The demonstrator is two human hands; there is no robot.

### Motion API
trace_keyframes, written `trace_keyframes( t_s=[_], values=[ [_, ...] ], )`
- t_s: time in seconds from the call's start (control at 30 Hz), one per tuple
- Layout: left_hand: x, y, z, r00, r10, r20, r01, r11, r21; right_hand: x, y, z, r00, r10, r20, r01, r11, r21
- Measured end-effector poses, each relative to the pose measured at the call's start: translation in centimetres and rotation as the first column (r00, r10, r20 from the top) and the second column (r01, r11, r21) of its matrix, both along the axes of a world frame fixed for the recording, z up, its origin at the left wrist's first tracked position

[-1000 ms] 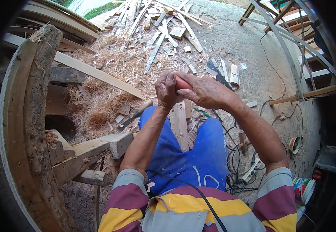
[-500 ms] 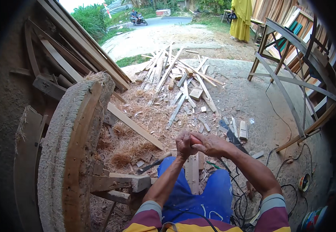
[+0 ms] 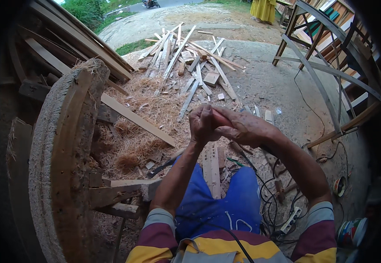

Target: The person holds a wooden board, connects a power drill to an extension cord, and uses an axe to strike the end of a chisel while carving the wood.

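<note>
Left grip (image 3: 202,125) and right grip (image 3: 251,129) both clasp a partly hidden reddish object (image 3: 220,118) above a wooden board (image 3: 208,168)

Smooth red piece (image 3: 219,118), perhaps plastic.

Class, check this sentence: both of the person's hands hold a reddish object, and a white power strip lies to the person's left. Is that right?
Not quite: the white power strip lies to the person's right, as the head view shows. The left hand and right hand do hold the reddish object.
</note>
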State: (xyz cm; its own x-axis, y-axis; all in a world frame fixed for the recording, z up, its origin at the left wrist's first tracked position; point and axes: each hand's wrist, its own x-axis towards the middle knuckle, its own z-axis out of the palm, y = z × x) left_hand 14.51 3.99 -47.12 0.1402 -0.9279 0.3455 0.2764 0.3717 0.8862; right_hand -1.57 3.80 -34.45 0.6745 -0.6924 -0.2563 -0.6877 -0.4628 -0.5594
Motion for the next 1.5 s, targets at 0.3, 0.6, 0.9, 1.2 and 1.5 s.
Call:
trace_keyframes(
  t_s=[0.3, 0.6, 0.9, 1.2, 1.5],
  values=[
    [0.3, -1.2, -0.8, 0.999, -0.044, 0.024, 0.045, 0.999, -0.025, 0.0, -1.3, -2.3, 1.000, 0.012, 0.025, -0.011, 0.997, -0.074],
    [0.5, -1.5, -1.4, 0.999, -0.044, -0.001, 0.044, 0.999, 0.007, 0.3, -1.7, -3.1, 0.999, -0.001, 0.034, 0.004, 0.997, -0.075],
    [0.4, -1.9, -1.5, 1.000, -0.015, 0.016, 0.015, 1.000, -0.007, 0.5, -1.6, -3.1, 1.000, -0.007, 0.029, 0.010, 0.996, -0.088],
    [0.0, -1.9, -1.1, 0.999, -0.048, -0.004, 0.048, 0.999, 0.019, 0.0, -2.1, -3.0, 1.000, -0.002, -0.009, 0.002, 1.000, -0.027],
    [0.3, -2.6, -2.7, 0.998, 0.025, 0.064, -0.023, 0.999, -0.029, 0.2, -2.1, -3.2, 0.999, -0.003, -0.034, 0.002, 0.999, -0.034]
  ],
)
